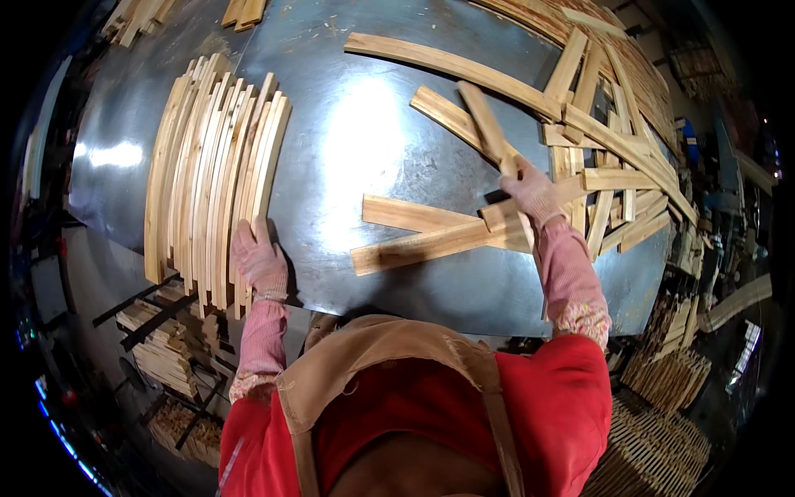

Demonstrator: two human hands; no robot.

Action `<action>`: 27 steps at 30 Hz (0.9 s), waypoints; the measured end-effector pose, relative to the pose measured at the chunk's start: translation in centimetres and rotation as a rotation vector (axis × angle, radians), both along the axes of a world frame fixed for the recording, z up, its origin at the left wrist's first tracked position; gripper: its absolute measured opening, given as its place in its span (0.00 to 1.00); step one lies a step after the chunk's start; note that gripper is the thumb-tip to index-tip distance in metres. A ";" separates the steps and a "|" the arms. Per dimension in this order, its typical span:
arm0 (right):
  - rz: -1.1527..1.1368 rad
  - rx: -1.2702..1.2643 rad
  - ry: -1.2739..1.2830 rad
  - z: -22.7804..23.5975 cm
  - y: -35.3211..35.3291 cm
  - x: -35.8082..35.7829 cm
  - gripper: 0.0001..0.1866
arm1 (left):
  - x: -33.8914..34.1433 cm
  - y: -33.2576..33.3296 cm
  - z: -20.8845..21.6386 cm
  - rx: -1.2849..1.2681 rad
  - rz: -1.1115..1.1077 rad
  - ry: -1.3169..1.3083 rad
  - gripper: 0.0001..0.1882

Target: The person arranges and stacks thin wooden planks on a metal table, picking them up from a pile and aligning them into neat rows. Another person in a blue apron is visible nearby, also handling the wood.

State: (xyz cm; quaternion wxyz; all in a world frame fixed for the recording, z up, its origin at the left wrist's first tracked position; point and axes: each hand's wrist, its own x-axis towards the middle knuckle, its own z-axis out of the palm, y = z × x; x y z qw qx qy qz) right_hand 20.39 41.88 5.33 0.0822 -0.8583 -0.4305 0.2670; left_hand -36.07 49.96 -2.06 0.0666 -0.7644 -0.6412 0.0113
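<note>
On the metal table, my gloved right hand is closed around a wooden slat, which is slightly blurred and slants from upper left down past my wrist. Loose slats lie beneath and around that hand, among them a crossing slat and a long slat farther away. My gloved left hand lies with extended fingers against the near right end of a row of slats. Those slats are set side by side, lengthwise away from me, with uneven ends. Some overhang the table's near edge.
The metal table spreads out in front of me. A tangled heap of slats covers its right side, with more wood behind. Below the near edge, slats are stacked at left and more stacks stand at right.
</note>
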 end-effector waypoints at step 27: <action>0.626 0.076 -0.025 -7.0 24.7 -13.0 0.38 | -3.4 -0.5 1.9 0.088 0.131 -0.173 0.32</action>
